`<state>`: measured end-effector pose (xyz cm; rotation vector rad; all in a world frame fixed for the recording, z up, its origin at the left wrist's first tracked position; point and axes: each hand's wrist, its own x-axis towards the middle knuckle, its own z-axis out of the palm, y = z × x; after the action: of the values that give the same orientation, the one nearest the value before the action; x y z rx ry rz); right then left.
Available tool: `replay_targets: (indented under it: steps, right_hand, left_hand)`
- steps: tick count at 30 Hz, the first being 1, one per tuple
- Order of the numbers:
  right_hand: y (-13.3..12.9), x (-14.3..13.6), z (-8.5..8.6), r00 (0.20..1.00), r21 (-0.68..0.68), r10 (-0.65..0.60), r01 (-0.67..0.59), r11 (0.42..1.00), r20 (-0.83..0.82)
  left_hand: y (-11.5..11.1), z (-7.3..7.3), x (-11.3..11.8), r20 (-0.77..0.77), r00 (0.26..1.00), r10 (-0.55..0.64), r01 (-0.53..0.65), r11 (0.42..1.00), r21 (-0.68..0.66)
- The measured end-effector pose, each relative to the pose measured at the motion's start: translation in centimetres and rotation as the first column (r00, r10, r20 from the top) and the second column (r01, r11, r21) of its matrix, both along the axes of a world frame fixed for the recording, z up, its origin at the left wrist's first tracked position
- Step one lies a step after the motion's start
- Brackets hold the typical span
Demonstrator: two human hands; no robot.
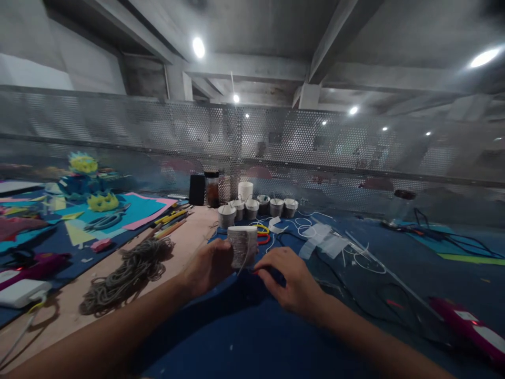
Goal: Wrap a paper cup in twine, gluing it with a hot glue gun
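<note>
My left hand (210,267) is closed around the left side of a paper cup (241,248) wrapped in grey cord, its white rim showing at the top. The cup is held roughly upright above the blue table surface. A strand of cord hangs down its front. At the cup's lower right, my right hand (290,276) is closed in a pinch. A bit of red shows at its fingertips, but what it holds is too small to name. Behind the cup lie red and yellow looped handles (263,234), partly hidden by it.
Several cord-wrapped cups (276,207) stand behind, near a white cup stack (245,190) and a jar (212,189). Grey cord (126,273) lies in a heap at left, with pliers (106,218) beyond. Clear strips (325,239) and a purple glue gun (465,323) lie at right.
</note>
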<state>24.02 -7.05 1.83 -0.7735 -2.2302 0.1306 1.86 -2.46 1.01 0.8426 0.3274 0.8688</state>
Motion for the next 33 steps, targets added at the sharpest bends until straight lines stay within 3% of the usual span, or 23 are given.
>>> replay_targets:
  steps: [3, 7, 11, 16, 20, 25, 29, 33]
  right_hand:
    - [0.5, 0.4, -0.3, 0.966, 0.006, -0.138, 0.14, 0.99, 0.221]
    - [0.6, 0.8, -0.9, 0.823, 0.052, -0.247, 0.258, 0.965, 0.511]
    - [0.7, 0.6, -1.6, 0.752, 0.077, -0.251, 0.259, 0.963, 0.609]
    - [1.3, 0.1, -2.5, 0.728, 0.065, -0.232, 0.251, 0.966, 0.645]
    - [1.7, 0.3, -3.2, 0.761, 0.095, -0.268, 0.264, 0.96, 0.591]
    - [2.7, 1.4, -2.9, 0.8, 0.125, -0.5, 0.488, 0.864, 0.33]
    - [3.5, 2.0, -1.8, 0.855, -0.167, -0.518, 0.506, 0.846, -0.032]
    - [2.6, 1.6, -0.4, 0.809, -0.407, -0.522, 0.395, 0.824, -0.27]
  left_hand:
    - [0.2, 0.1, -0.5, 0.031, 0.999, 0.009, -0.007, 0.998, -0.057]
    - [0.5, 0.1, -0.9, 0.066, 0.998, -0.008, 0.014, 0.996, -0.088]
    - [0.4, 0.2, -0.9, 0.081, 0.997, -0.016, 0.022, 0.997, -0.069]
    - [0.1, 0.3, -0.6, -0.029, 0.999, 0.037, -0.037, 0.999, 0.008]
    - [-0.2, 0.5, -0.7, -0.086, 0.991, 0.1, -0.091, 0.991, 0.101]
    - [-0.2, 1.3, -1.4, -0.114, 0.966, 0.231, -0.214, 0.966, 0.149]
    - [0.0, 1.5, -1.8, -0.122, 0.944, 0.306, -0.284, 0.943, 0.172]
    - [0.1, 1.2, -1.7, -0.191, 0.925, 0.327, -0.288, 0.935, 0.206]
